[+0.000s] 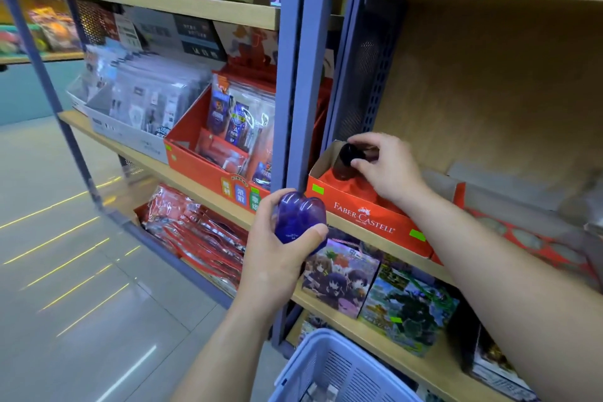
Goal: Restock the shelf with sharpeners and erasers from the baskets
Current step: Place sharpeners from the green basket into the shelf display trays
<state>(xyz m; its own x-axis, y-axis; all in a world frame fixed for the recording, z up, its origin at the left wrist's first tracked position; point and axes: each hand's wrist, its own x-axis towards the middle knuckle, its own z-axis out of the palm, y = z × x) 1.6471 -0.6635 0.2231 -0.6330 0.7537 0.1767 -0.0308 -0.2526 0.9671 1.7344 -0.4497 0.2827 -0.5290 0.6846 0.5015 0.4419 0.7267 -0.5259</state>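
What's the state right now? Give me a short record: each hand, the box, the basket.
left hand: grips purple sharpener, held off the box's front left corner
right hand: pinches dark sharpener inside the box
box: red, open-topped
basket: blue, below the hands, contents unclear

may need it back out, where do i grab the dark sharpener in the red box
Pinch the dark sharpener by its black top, from above: that end sticks up, and the red box surrounds its lower body. The right hand pinches there.
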